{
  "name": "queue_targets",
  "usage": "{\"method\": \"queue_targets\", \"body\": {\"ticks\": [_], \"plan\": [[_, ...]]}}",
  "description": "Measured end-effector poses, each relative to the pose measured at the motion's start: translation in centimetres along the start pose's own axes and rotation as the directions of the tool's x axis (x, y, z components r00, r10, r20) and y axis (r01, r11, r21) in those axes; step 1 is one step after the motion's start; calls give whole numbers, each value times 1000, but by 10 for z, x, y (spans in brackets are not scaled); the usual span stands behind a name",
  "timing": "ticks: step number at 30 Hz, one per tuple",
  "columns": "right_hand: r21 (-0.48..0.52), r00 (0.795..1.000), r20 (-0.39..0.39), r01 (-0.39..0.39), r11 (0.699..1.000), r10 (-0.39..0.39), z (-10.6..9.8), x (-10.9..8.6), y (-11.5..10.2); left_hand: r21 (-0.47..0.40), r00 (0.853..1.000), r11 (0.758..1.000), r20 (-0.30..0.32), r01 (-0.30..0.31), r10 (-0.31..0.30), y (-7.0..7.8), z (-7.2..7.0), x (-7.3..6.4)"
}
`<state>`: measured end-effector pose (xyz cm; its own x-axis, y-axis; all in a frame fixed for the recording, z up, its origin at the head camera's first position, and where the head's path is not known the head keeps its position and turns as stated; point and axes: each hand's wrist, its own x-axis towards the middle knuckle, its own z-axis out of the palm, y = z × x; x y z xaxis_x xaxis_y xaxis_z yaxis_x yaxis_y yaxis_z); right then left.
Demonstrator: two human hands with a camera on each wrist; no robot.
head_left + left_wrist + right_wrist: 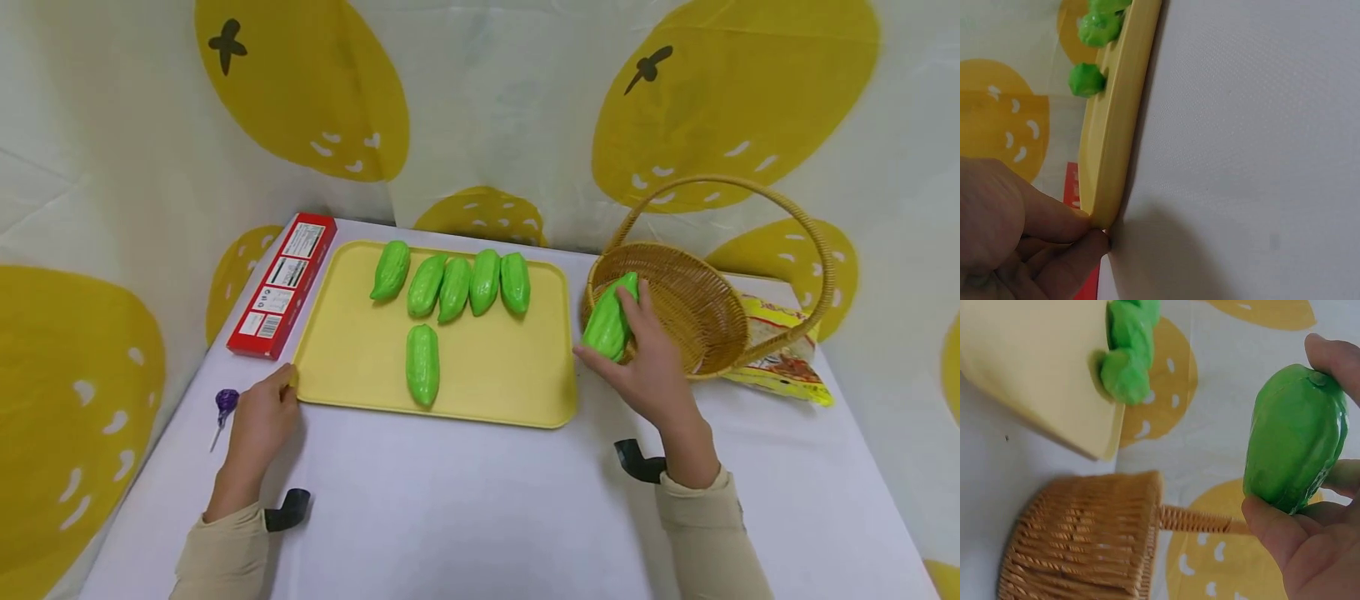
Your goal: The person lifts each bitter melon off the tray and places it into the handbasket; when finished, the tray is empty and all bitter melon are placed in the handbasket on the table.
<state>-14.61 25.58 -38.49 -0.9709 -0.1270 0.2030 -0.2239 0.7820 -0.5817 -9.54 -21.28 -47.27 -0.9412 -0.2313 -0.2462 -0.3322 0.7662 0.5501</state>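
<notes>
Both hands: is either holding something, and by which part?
The right hand holds a green vegetable around its body, thumb by the near end. The left hand pinches the yellow tray at its near left corner.

i count seven green gourds [422,364], two hands [262,421], one yellow tray [495,375], one wicker basket [697,292], one red box [285,279], one purple lollipop [227,400] and one yellow packet [787,373].

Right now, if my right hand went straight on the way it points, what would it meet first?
Your right hand, gripping a green gourd, would likely meet the far-left rim of the wicker basket first, though depth is unclear and it might pass above.
</notes>
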Motion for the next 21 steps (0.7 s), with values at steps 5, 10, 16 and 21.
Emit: {"method": "queue_targets", "body": {"ticks": [5, 10, 16, 21], "plan": [[21, 1000, -10, -24, 999, 24, -8, 3, 9, -15, 999, 999, 30, 34, -34, -1, -1, 1], [38, 998, 5, -68, 997, 67, -15, 6, 19, -17, 998, 999, 51, 46, -46, -1, -3, 1], [80, 990, 30, -138, 987, 136, -23, 13, 33, -13, 998, 999, 48, 49, -48, -3, -4, 1], [115, 981, 61, -193, 975, 187, -28, 14, 48, -13, 998, 999, 45, 45, -44, -2, -2, 1]]}}
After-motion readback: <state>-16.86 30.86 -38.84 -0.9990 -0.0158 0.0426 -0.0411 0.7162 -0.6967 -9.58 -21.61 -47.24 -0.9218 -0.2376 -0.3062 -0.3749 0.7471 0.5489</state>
